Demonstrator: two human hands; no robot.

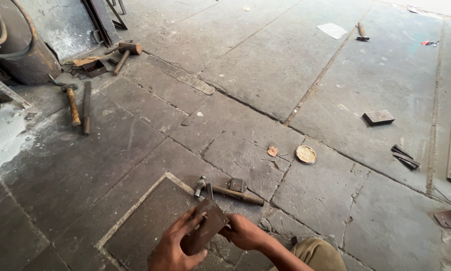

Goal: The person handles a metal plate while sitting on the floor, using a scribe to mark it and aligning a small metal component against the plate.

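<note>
At the bottom centre, both my hands grip a small rusty-brown metal plate (209, 227), tilted upward. My left hand (174, 248) holds its lower left side with a thumb over the face. My right hand (244, 232) pinches its right edge. Just beyond the plate, a hammer (226, 190) with a wooden handle lies on the stone floor, next to a small square metal bracket (236, 184). A large flat dark metal sheet (145, 221) lies on the floor under my hands.
Two more hammers (73, 103) (125, 52) and a flat bar (87, 107) lie at the upper left by a rusty drum (27, 55). A round brass-coloured lid (305, 154), a metal block (378, 117) and dark metal scraps (404, 156) lie to the right.
</note>
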